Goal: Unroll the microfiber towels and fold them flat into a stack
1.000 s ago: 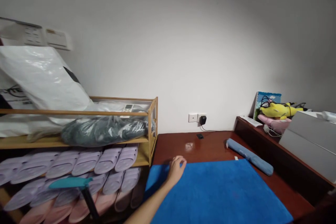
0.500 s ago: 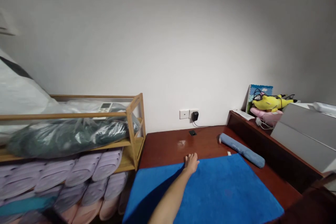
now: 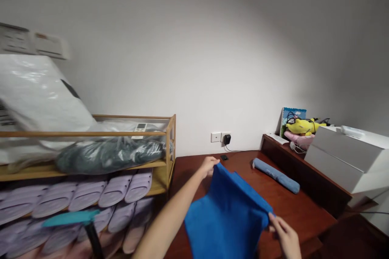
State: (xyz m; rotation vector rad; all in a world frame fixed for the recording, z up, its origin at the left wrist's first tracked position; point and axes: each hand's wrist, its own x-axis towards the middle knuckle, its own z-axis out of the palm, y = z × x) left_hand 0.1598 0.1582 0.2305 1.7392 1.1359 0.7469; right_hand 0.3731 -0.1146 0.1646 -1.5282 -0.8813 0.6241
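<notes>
Arms reach forward; left hand [image 3: 209, 166] and right hand [image 3: 285, 234] each pinch a corner of the lifted blue terry towel [image 3: 227, 210].

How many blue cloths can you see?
2: a blue towel lifted over the table between the left hand and right hand; a rolled blue cloth lying behind it.

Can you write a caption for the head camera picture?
Both hands, left hand and right hand, lift a blue towel above a wooden table.
</notes>
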